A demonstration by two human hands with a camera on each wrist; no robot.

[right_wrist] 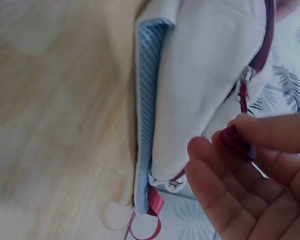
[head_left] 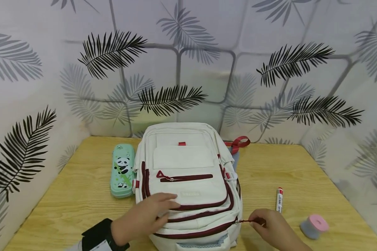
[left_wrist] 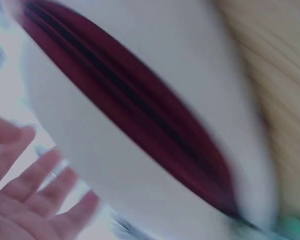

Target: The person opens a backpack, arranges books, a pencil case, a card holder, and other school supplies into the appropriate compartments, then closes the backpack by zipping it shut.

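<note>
A white backpack (head_left: pixel 183 157) with dark red zips stands on the wooden table, front panel facing me. In the head view my left hand (head_left: pixel 141 218) is at the lower left of its front, fingers extended; the left wrist view shows those fingers (left_wrist: pixel 35 180) spread, holding nothing. My right hand (head_left: pixel 271 226) pinches a dark red zip pull (right_wrist: pixel 237 144) between thumb and fingers at the bag's lower right. The pull's cord runs taut to a metal slider (right_wrist: pixel 247 75) at the end of the lowest front zip. That dark red zip band (left_wrist: pixel 130 105) looks closed along its length.
A mint panda pencil case (head_left: pixel 123 174) lies left of the backpack. To the right are a white marker with a red end (head_left: pixel 279 200) and a small round pink-topped, grey-sided object (head_left: pixel 314 226). A red strap loop (head_left: pixel 240 143) sticks out behind the bag. Leaf-patterned cloth (head_left: pixel 207 76) surrounds the table.
</note>
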